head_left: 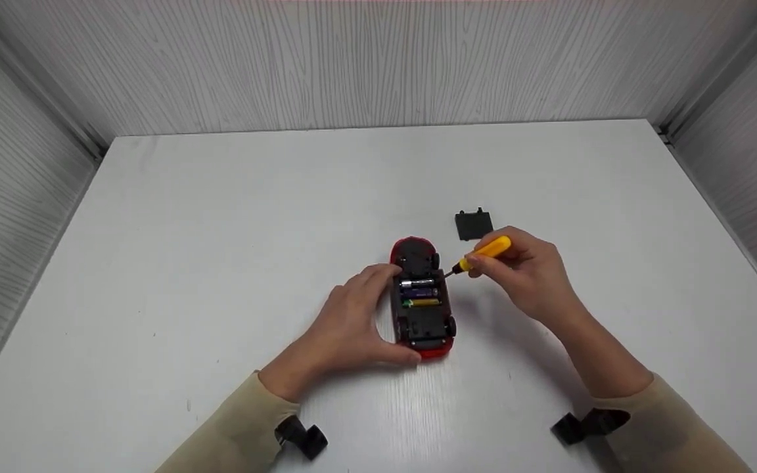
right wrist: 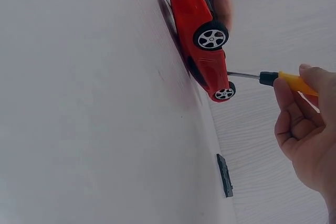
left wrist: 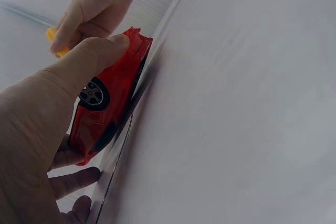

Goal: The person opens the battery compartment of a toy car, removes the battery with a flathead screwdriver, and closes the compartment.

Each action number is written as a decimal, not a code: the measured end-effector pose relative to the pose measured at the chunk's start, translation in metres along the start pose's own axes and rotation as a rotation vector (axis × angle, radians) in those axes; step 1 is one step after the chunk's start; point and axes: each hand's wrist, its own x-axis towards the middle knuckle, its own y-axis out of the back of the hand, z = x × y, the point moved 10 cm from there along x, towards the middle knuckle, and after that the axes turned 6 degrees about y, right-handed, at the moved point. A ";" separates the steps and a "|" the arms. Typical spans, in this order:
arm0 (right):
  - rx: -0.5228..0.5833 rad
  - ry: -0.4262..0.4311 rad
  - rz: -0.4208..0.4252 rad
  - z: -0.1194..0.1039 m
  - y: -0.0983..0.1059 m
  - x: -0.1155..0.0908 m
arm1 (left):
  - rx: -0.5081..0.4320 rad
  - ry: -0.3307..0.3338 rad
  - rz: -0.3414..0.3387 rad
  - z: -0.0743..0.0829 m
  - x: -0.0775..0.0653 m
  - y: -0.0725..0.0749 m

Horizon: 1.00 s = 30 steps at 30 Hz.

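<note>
A red toy car (head_left: pixel 428 322) lies upside down on the table, its dark underside and wheels facing up. Three batteries (head_left: pixel 420 293) sit side by side in its uncovered compartment. My left hand (head_left: pixel 345 322) grips the car, thumb at the near end and fingers along the left side. In my right hand (head_left: pixel 533 276) I pinch a screwdriver (head_left: pixel 493 248) with a yellow handle. Its metal tip reaches the car's right edge beside the compartment; whether it touches cannot be told. In the right wrist view the screwdriver's shaft (right wrist: pixel 244 75) points at the car's underside.
A black battery cover (head_left: pixel 474 225) with small tabs lies on the white table (head_left: pixel 253 210), beyond the right hand. Grey wood-grain panels (head_left: pixel 378 66) rise at the back and both sides. A black strap mount (head_left: pixel 303 437) sits on each sleeve.
</note>
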 end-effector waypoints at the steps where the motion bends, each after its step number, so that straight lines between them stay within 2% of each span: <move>1: 0.023 -0.003 0.000 0.002 0.001 0.000 | 0.002 -0.001 0.001 0.000 0.000 0.000; 7: 0.136 -0.041 0.005 0.017 0.006 0.000 | 0.012 -0.006 0.012 -0.003 -0.001 0.000; 12: 0.152 -0.088 0.006 0.026 0.008 -0.001 | 0.004 -0.002 0.002 -0.003 -0.001 -0.001; 16: 0.142 -0.102 0.011 0.028 0.009 0.000 | 0.002 0.002 -0.005 -0.003 -0.001 -0.001; 24: 0.080 -0.073 -0.023 0.017 0.003 0.001 | 0.024 -0.022 0.015 -0.001 0.000 0.001; 30: 0.062 -0.048 0.006 0.011 0.008 0.001 | 0.026 -0.025 0.017 0.000 0.000 0.001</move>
